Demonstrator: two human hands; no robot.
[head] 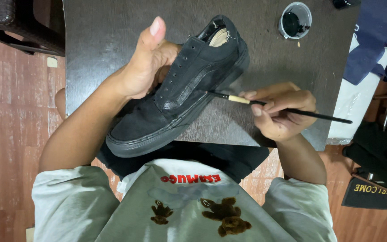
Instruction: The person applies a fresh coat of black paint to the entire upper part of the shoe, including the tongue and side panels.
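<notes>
A small clear cup (295,20) stands at the far right of the surface (99,40), holding black liquid that pools against one side; a few pale specks lie just beside it. The surface is a dark, square tabletop, and around it runs a reddish wood-look floor (10,112). A dark chair (19,24) sits off the far left corner. On the right lie a navy cloth (372,36) over something white, and a dark doormat (369,193) on the floor.

Your left hand (146,62) is closed on the black shoe (180,89), fingers tucked into its opening and thumb raised, tilting it with the toe toward you and the heel up over the surface. Your right hand (283,110) pinches a thin paintbrush (283,107) in a narrow pen grip; the bristle tip touches the shoe's side near the sole, where a wet black patch shines.
</notes>
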